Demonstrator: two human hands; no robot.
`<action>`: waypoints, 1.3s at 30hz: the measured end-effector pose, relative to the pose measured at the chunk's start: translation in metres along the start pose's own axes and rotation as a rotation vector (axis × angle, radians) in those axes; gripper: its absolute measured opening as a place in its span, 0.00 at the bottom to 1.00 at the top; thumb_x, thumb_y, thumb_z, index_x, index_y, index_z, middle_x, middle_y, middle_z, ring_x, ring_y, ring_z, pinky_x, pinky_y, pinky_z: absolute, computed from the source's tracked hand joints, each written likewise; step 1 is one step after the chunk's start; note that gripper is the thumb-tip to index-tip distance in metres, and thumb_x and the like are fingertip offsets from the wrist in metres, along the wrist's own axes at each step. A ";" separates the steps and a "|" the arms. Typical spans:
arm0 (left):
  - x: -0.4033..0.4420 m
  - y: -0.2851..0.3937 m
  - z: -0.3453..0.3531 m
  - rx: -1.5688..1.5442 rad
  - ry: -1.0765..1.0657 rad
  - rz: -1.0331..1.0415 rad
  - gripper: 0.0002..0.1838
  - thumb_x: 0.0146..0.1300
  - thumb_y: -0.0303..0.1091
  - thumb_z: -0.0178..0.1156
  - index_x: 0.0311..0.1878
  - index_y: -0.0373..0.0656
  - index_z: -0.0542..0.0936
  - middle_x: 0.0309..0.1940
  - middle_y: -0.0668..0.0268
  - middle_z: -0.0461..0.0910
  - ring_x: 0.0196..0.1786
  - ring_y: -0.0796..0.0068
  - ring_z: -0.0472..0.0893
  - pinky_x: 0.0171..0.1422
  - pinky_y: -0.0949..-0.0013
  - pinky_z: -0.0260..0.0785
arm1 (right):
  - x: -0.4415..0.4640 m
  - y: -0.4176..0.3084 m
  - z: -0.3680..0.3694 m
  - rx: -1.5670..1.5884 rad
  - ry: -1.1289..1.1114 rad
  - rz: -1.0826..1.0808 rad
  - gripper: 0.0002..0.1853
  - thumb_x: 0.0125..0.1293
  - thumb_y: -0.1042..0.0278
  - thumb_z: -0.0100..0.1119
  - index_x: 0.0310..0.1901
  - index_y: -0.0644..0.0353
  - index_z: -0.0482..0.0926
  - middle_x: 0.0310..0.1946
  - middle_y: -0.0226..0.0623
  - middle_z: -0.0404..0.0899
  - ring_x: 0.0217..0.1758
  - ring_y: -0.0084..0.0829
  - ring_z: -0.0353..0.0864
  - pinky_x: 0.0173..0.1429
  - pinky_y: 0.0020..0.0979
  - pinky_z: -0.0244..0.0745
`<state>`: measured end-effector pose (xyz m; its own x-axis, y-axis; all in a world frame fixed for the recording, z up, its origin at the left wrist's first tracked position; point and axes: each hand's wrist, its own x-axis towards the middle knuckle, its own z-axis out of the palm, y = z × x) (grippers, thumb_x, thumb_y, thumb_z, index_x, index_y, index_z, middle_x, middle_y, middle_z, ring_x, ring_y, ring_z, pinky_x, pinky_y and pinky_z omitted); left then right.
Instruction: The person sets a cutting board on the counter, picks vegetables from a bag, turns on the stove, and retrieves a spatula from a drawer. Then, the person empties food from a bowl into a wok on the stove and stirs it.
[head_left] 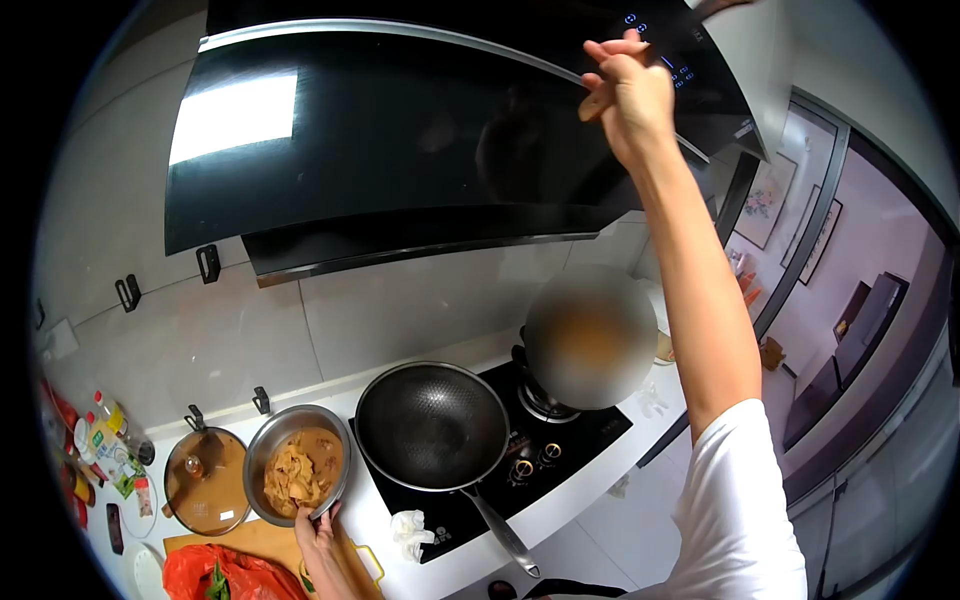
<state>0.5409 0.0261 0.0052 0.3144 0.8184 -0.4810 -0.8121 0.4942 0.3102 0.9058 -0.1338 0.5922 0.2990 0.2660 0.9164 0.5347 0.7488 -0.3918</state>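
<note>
My right hand is raised to the lit control panel of the range hood. Its fingers are closed around a brown wooden utensil, whose far end reaches past the hand towards the top edge; its exact kind is unclear. Low on the left, my left hand grips the near rim of a metal bowl. Inside the bowl lie tan, wet-looking food pieces in brownish liquid. Right of the bowl, a dark wok with a long handle sits on the left side of the stove.
A blurred round patch covers whatever is on the right burner of the gas stove. Left of the bowl are a glass lid, bottles and a red plastic bag on a wooden board. Crumpled tissue lies beside the stove.
</note>
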 end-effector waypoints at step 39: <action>-0.168 -0.048 0.142 0.637 -0.037 0.014 0.10 0.56 0.20 0.46 0.41 0.25 0.66 0.30 0.55 0.74 0.27 0.66 0.80 0.30 0.66 0.82 | -0.247 0.017 0.020 -0.559 -1.692 1.013 0.12 0.62 0.74 0.48 0.45 0.66 0.76 0.31 0.43 0.78 0.33 0.33 0.78 0.41 0.33 0.71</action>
<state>0.5971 -0.0936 0.1873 0.3317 0.8300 -0.4485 -0.3682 0.5516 0.7485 0.8250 -0.1748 0.3606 -0.1180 0.8063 -0.5796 0.9154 -0.1380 -0.3782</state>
